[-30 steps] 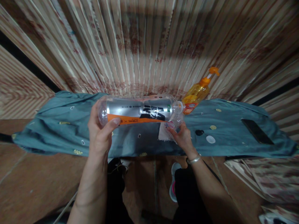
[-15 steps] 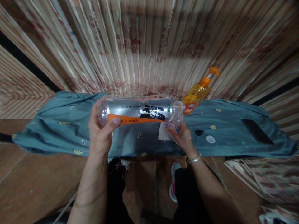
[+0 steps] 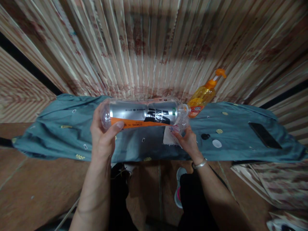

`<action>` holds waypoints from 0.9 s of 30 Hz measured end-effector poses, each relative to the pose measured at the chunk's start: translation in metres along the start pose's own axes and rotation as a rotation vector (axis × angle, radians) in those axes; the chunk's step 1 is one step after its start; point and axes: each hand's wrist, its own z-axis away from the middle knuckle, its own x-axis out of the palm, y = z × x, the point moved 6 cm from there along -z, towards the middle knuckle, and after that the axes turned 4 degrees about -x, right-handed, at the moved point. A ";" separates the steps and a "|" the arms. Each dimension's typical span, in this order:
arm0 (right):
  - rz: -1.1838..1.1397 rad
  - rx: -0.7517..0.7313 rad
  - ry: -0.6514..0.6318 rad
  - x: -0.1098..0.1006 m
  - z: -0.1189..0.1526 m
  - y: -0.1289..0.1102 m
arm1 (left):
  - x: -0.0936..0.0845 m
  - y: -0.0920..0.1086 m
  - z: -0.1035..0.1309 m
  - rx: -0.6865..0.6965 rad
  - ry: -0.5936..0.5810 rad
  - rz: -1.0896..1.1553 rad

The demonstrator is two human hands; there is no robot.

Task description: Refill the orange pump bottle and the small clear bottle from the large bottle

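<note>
My left hand (image 3: pixel 104 130) is wrapped round the base of a large clear plastic bottle (image 3: pixel 134 112) with a silver, orange and black label. The bottle lies on its side in the air, its mouth towards the right. My right hand (image 3: pixel 189 141) is closed round a small clear plastic container (image 3: pixel 184 122) with some red and blue print, right by the bottle's neck. Whether the two touch is hard to make out. Behind them stands an orange pump bottle (image 3: pixel 201 98) of yellow liquid. A pale cloth or paper (image 3: pixel 169 138) lies under my right hand, partly hidden.
A green patterned cloth (image 3: pixel 57 138) covers the narrow table. To the right on it lie a small black object (image 3: pixel 205 136), a white round disc (image 3: pixel 217 143) and a dark phone (image 3: pixel 264 135). A pleated curtain (image 3: pixel 149 48) hangs behind the table.
</note>
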 end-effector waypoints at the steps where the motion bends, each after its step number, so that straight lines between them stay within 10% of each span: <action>1: -0.004 -0.007 0.000 0.000 0.000 -0.001 | 0.000 0.000 0.000 0.002 -0.009 -0.006; 27: -0.014 -0.019 0.000 0.000 0.000 0.002 | 0.000 0.000 0.001 -0.037 0.056 0.005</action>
